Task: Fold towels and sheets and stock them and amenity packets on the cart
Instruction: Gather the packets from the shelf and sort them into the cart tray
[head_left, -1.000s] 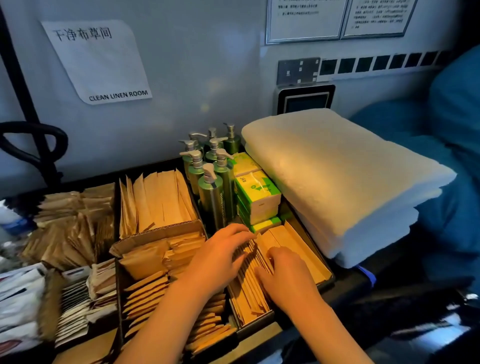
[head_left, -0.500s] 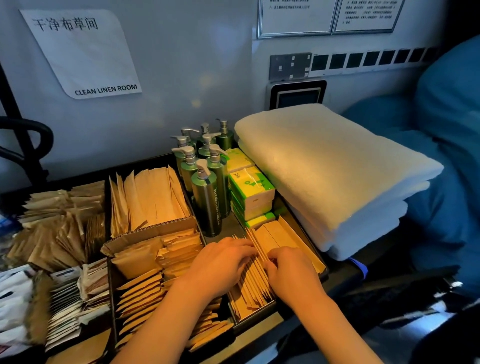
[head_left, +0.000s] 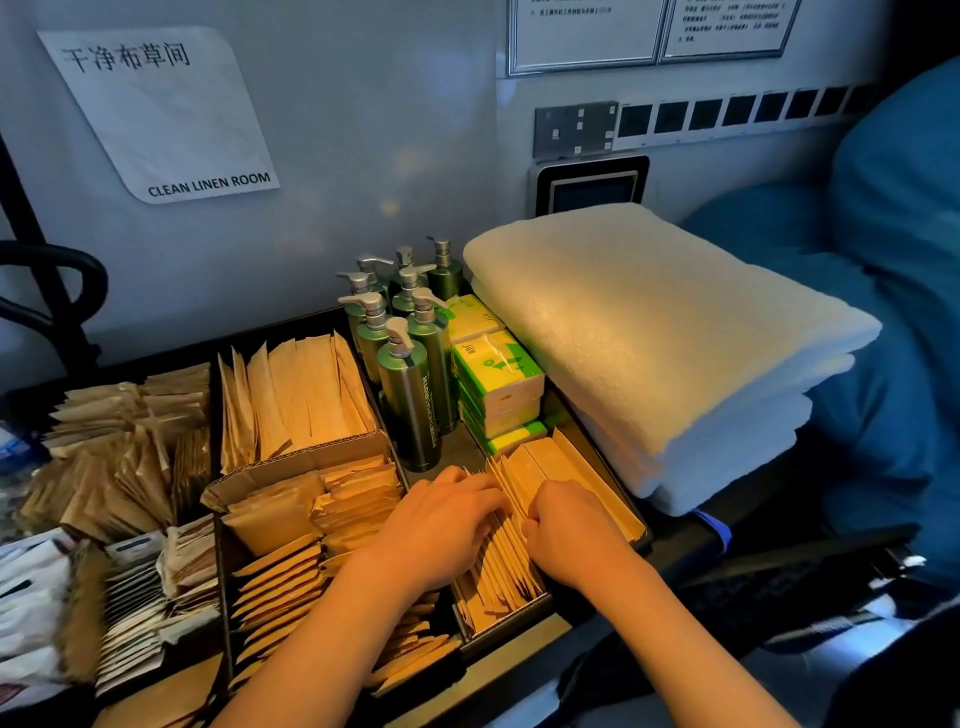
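Presently, the stocking of amenity packets is judged to be the step in hand; the folded towels (head_left: 660, 343) are already stacked at the right end of the cart (head_left: 291, 332), just beside the packet compartment. A row of kraft-paper packets (head_left: 498, 566) is stood on edge in the front right compartment (head_left: 506, 621), and both hands are laid upon it. The left hand (head_left: 441, 525) is placed over the left part of the row with fingers extended and spread, pressing the packet edges; nothing is enclosed by it. The right hand (head_left: 571, 530) is set against the right part of the row with fingers curled downward; whether a packet is pinched between them cannot be told, since the fingertips are hidden behind the knuckles.

The next move is judged to call for the row to be squared and pushed together, with light, even pressure so that the thin packets are not creased or tipped.

Materials are noted as follows. The packets are flat, narrow and tan, with a matte paper surface and crisp edges. The towels are thick, white and looped in texture, with rounded folds. Behind the row, green pump bottles (head_left: 410, 374) of smooth, cylindrical form are grouped, with grey dispenser heads. Beside them, small green-and-white boxes (head_left: 498, 379) are stacked. A corrugated cardboard tray (head_left: 306, 462) holding further packets is set to the left.
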